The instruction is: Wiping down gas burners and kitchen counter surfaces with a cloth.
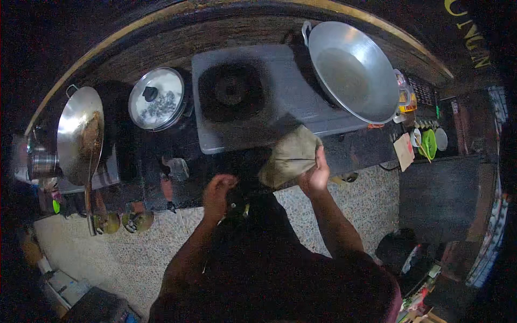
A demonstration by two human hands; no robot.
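My right hand [315, 173] grips the edge of a folded, greyish-tan sheet [291, 155], thumb on top. Whether this is cloth or paper I cannot tell. The sheet hangs over the front edge of the dark counter, just below a grey stove top [301, 97] with a blackened burner [230, 91]. To the left, in front of my body, is my left hand [220, 189], its fingers curled. It is too dim there to see whether anything lies in them.
A large metal wok [347, 72] stands at the stove's right. Leftward are a glass-lidded pot [156, 99] and another wok [78, 133], with a ladle handle [89, 210] jutting past the counter edge. A green bowl [429, 144] sits far right.
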